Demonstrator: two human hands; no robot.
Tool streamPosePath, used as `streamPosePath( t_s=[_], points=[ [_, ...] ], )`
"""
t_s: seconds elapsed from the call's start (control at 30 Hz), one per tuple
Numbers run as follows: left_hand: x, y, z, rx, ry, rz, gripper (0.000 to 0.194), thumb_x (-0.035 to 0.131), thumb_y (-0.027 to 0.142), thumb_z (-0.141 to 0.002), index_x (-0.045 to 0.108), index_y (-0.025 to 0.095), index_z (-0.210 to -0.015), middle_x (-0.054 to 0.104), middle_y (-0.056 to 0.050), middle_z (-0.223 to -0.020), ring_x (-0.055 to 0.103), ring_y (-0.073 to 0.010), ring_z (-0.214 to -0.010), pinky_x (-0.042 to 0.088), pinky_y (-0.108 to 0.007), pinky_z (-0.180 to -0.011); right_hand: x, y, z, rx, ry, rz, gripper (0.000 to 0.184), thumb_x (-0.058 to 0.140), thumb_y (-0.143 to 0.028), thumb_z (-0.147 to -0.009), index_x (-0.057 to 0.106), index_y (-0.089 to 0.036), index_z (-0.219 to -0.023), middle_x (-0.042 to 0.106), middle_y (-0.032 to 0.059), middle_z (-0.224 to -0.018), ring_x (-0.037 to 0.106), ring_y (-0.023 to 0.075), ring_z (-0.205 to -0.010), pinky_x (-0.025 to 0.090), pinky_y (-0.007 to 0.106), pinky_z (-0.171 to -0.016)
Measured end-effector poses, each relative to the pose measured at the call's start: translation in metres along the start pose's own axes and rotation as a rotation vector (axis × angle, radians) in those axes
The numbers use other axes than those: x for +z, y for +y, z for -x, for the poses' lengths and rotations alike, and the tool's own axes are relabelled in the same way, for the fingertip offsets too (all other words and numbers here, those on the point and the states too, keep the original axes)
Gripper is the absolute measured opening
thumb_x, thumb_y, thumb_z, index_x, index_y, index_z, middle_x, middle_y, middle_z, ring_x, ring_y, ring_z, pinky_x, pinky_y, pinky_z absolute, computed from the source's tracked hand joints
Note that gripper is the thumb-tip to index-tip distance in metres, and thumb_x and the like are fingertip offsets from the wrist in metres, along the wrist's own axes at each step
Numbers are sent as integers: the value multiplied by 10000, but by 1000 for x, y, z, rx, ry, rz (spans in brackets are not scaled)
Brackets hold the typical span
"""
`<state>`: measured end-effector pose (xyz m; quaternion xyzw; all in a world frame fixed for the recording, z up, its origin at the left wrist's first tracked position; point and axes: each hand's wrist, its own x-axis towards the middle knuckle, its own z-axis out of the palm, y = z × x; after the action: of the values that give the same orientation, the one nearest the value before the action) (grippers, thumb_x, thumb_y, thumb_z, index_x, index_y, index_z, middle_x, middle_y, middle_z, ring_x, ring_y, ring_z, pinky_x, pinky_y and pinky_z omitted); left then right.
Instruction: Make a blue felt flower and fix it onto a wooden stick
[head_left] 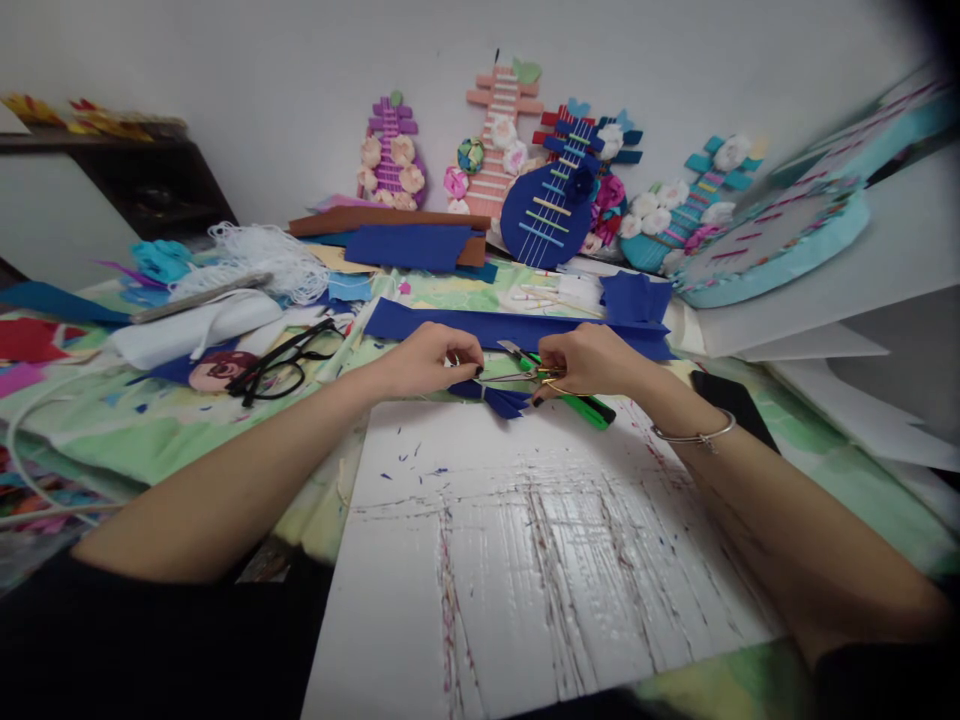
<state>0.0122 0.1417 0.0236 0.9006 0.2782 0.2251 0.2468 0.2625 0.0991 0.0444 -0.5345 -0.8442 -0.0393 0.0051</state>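
My right hand (596, 360) is closed around the gold handles of a small pair of scissors (517, 376), whose blades point left toward my other hand. My left hand (439, 358) is pinched shut near the blade tips; whatever sits between its fingertips is too small to make out. Just below the blades, folded dark-blue paper strips (504, 402) lie at the far edge of a scored white board (420, 620). Partly behind my right hand rests a green utility knife (592, 410). A long dark-blue paper strip (480, 322) stretches behind both hands.
Black-framed glasses (281, 368) lie left of my left forearm. White yarn (262, 262) and coloured paper are heaped at the left back. Against the wall lean several lute-shaped crafts, including a blue one (544, 215). A black flat object (733, 408) is beside my right wrist.
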Motion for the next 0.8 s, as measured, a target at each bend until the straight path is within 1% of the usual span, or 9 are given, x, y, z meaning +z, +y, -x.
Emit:
streamPosePath(
  t_s=[0.2,0.33,0.47,0.63,0.73,0.8],
  points=[
    [0,0,0,2,-10,-3,150,538,232,-781,661,153,-818,683,-26,-764,577,-112,-681,419,-227,-648,2,0,0,15,-17,-20,366,690,-547,-653,554,-214,-719,555,4,-622,411,126,-563,181,283,-555],
    [0,-1,0,8,-15,-10,153,532,237,-783,656,155,-818,686,-29,-778,583,-114,-697,427,-231,-665,3,0,-2,22,-27,-27,371,705,-538,-640,532,-214,-689,537,-6,-594,389,117,-539,183,282,-543],
    [0,-1,0,6,-17,-11,150,530,235,-782,656,163,-820,686,-27,-780,585,-117,-698,430,-235,-660,4,0,-2,26,-20,-18,294,703,-457,-658,532,-221,-687,541,-11,-594,398,118,-535,191,281,-536],
    [0,0,1,5,-14,-1,144,530,231,-782,656,173,-819,682,-23,-764,582,-114,-677,430,-234,-638,5,-1,-3,44,-14,-10,286,715,-437,-643,530,-220,-663,541,-11,-580,416,122,-530,206,279,-522],
    [0,2,0,-18,0,0,150,524,223,-777,658,169,-818,681,-28,-766,584,-121,-679,432,-239,-635,3,1,-3,61,-6,3,274,694,-456,-663,558,-219,-691,559,-2,-601,439,125,-546,214,275,-526],
    [-2,-1,0,-67,57,-46,147,522,212,-757,657,165,-795,676,-30,-749,584,-133,-674,433,-255,-640,0,5,-3,92,3,14,303,687,-493,-660,579,-216,-720,586,7,-636,469,132,-572,224,270,-532]
  ],
)
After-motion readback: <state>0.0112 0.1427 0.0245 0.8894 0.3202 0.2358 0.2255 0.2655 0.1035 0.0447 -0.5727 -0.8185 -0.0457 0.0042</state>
